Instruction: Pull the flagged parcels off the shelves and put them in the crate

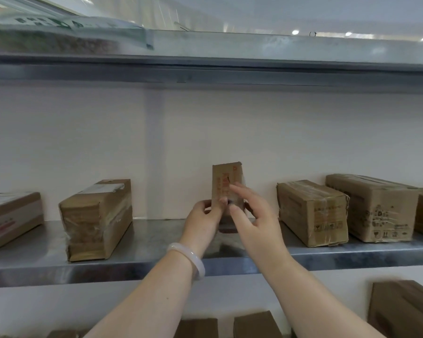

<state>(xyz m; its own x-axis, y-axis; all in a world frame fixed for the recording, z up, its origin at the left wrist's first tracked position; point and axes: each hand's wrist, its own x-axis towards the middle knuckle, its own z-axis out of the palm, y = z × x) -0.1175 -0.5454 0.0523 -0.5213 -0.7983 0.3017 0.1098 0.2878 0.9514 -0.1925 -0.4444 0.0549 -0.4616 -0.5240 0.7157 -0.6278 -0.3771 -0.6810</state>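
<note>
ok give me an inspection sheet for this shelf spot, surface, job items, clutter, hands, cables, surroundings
surface: metal shelf, parcels in a row along it
job's things: small parcel upright at mid-shelf, in hand; no flag can be made out; crate not in view
clutter: taped box to the left, printed box to the right, others beside them; lower boxes on the shelf below
grippers: left hand grips the small parcel's lower left edge; right hand fingers stretched toward its front, contact unclear
cables: nothing seen
surroundings: pale wall behind, upper shelf overhead, bracelet on left wrist
</note>
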